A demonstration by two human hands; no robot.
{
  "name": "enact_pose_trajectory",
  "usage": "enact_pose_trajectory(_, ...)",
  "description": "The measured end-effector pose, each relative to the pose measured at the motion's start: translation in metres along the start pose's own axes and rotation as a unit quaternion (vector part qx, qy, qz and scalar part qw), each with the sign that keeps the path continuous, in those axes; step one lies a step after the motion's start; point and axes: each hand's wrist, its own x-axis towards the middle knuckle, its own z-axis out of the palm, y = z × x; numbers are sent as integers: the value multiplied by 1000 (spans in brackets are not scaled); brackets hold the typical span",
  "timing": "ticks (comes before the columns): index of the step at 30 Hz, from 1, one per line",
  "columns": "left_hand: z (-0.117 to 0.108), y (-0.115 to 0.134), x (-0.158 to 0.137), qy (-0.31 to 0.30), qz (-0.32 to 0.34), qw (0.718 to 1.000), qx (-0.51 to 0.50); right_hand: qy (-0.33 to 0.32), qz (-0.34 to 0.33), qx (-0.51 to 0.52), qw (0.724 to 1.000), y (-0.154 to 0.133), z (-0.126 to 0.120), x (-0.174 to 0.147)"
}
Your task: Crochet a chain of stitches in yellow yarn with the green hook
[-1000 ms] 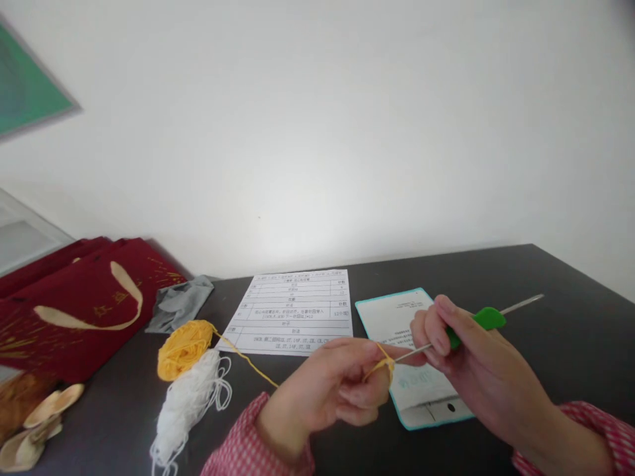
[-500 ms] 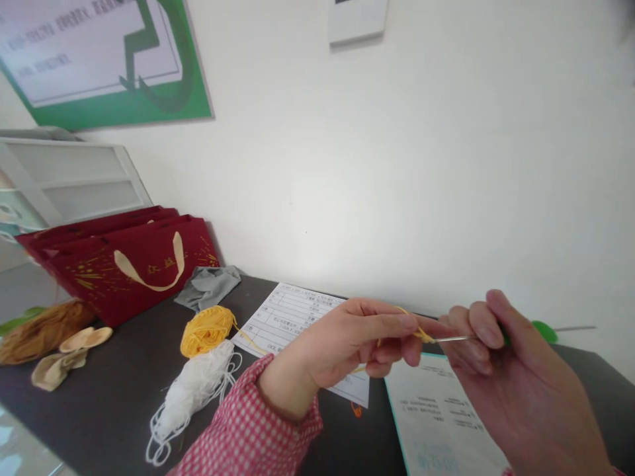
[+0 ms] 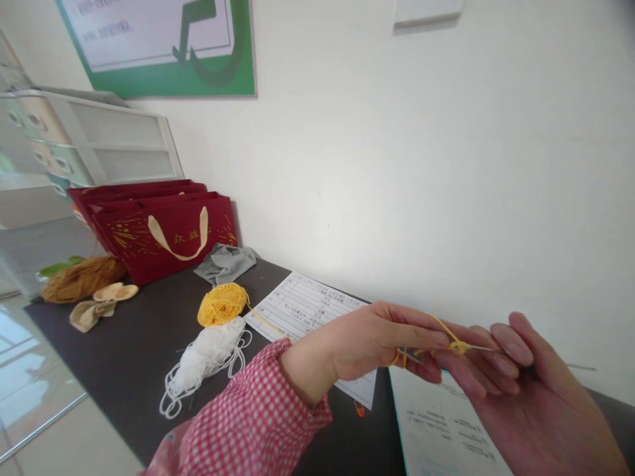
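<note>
Fingers of my left hand (image 3: 367, 340) press close together, pinching yellow yarn (image 3: 459, 346); fingers of my right hand (image 3: 540, 403) curl tight around slim metal hook (image 3: 483, 348), handle hidden from me. Yarn loops round hook shaft between both hands, held above table (image 3: 133, 350). I see yellow ball (image 3: 223, 304) touching white skein (image 3: 208, 354), both toward table's left edge; printed sheet (image 3: 307, 307) near back edge, partly hidden behind left hand; red bags (image 3: 173, 231) stand at back left corner
</note>
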Motion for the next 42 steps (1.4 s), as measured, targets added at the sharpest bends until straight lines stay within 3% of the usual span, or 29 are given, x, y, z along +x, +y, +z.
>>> enact_pose_trajectory(5,-1,-6,2,-25,5,1000,-17,-20,-59,-53,997,2,-3,2)
enact_pose_trajectory(8,-2,-7,3,-31,-2,999,-32,1,-129,-90,988,4,-2,2)
enact_pose_trajectory(12,-3,-7,4,-28,-6,998,-49,13,-246,-142,959,6,-2,-1)
enact_pose_trajectory(16,-3,-7,4,-31,-7,995,-90,-30,-305,-176,935,7,-2,-7)
enact_pose_trajectory(20,-1,-5,4,-96,-17,987,-129,-66,-369,-216,901,9,-1,-18)
enact_pose_trajectory(23,0,-4,3,-136,-26,981,-135,-79,-393,-232,886,13,-1,-26)
enact_pose_trajectory(29,0,-7,2,-155,-22,979,-134,-68,-414,-257,871,16,-6,-32)
enact_pose_trajectory(31,-1,-8,2,-160,-20,978,-136,-79,-445,-285,845,14,-12,-28)
enact_pose_trajectory(33,-2,-8,2,-164,-25,977,-138,-132,-507,-327,786,11,-21,-24)
enact_pose_trajectory(37,-2,-9,3,-174,-33,973,-149,-102,-488,-350,793,12,-29,-22)
enact_pose_trajectory(42,-1,-12,4,-208,-34,965,-159,-87,-495,-318,804,16,-17,-28)
